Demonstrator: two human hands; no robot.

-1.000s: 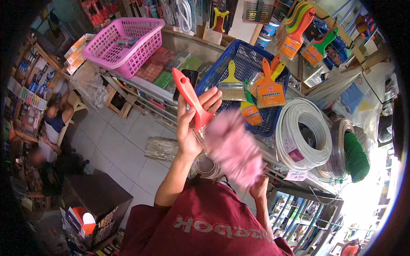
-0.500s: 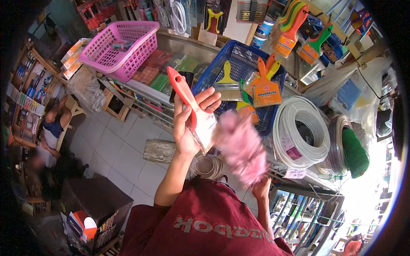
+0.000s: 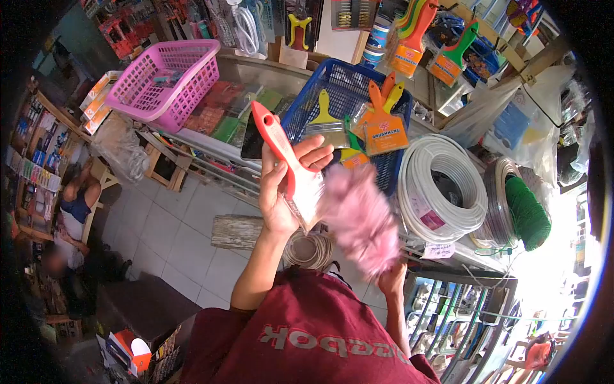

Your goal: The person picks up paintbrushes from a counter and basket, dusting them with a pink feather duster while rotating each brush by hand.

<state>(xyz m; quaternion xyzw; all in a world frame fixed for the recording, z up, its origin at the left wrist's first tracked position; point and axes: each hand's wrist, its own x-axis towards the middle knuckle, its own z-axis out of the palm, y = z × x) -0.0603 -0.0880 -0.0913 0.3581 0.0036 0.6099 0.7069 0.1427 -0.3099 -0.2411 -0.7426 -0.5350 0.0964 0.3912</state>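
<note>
A paintbrush with a red handle point(image 3: 276, 141) rests in my left hand point(image 3: 279, 208), thumb in front and fingers behind it. Its handle points up and its bristle end tilts downward; glare washes out that part. My right hand point(image 3: 391, 279) grips the lower end of a pink cloth point(image 3: 361, 221), which is blurred by motion. The cloth's upper left part is right beside the brush's bristle end; whether they touch I cannot tell. Behind, a blue basket point(image 3: 307, 96) holds a yellow-handled brush point(image 3: 324, 118) and packaged brushes point(image 3: 385, 131).
On the glass counter stand a pink basket point(image 3: 182, 105) and a dark phone-like slab point(image 3: 251, 137). White cable coils point(image 3: 441, 185) and green cord point(image 3: 527, 211) lie to the right. More brushes point(image 3: 409, 54) hang above. A person point(image 3: 77, 205) sits at far left.
My view has turned slightly, so the counter goods appear shifted left. The brush stays in my left hand almost unmoved. The pink cloth has changed shape a little beside it.
</note>
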